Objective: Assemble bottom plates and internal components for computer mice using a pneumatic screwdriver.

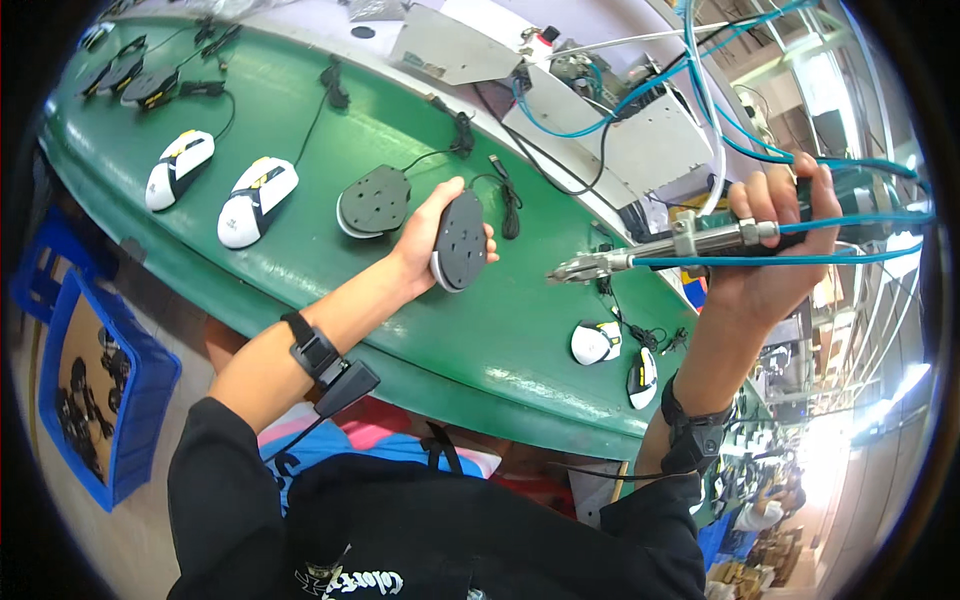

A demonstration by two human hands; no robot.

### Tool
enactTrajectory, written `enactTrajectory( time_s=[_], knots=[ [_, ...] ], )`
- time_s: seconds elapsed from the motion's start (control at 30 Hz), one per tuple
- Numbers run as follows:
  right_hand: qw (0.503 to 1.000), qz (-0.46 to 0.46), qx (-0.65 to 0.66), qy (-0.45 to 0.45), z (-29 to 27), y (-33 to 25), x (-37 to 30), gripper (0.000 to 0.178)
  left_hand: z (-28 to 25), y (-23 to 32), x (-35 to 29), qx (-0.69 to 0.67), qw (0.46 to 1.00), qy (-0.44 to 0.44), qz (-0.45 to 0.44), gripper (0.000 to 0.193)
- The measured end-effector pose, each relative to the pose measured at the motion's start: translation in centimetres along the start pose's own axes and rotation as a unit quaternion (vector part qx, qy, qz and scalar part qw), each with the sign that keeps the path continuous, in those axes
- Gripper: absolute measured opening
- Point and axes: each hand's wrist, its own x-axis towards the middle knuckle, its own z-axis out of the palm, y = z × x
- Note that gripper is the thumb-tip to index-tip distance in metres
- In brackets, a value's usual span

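Note:
My left hand (420, 235) is closed around a computer mouse (462, 245), its dark underside with small holes turned up. My right hand (770, 255) grips a power screwdriver (712, 240) with a metal barrel and blue hoses. The screwdriver's jawed metal tip (580, 268) points left, toward the held mouse but apart from it. Just left of my left hand, another mouse (375, 203) lies bottom up. Two white-and-black mice with yellow marks, one at the left (258, 200) and one farther left (180, 170), rest upright on the green table (310, 270).
Several dark mouse parts (148, 88) with cables lie at the far left. Two white mouse pieces (596, 342) sit at the right. Metal equipment (620, 130) stands along the back, with blue hoses (690, 60) hanging beside it. A blue crate (150, 400) holding black parts stands at the lower left.

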Motion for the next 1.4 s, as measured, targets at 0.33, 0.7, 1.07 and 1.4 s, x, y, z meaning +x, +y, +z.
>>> enactTrajectory(
  time_s=[0.33,0.7,1.07,1.4],
  knots=[
    [0.999,0.0,0.032,-0.007,1.6,1.4,-0.5,0.026,0.0,0.4,-0.2,-0.004,1.0,0.009,0.01,0.049],
    [0.991,0.053,0.019,-0.123,-0.1,0.9,1.7,0.024,0.0,0.8,-0.6,0.004,1.0,0.014,-0.002,0.049],
    [1.0,-0.014,0.008,-0.001,0.0,0.5,1.6,0.022,-0.1,1.2,-1.0,0.006,1.0,-0.002,-0.013,0.052],
    [0.998,0.006,0.06,-0.024,1.0,1.5,0.1,0.023,-0.2,1.4,-1.1,0.009,0.999,-0.027,-0.024,0.053]
  ],
)
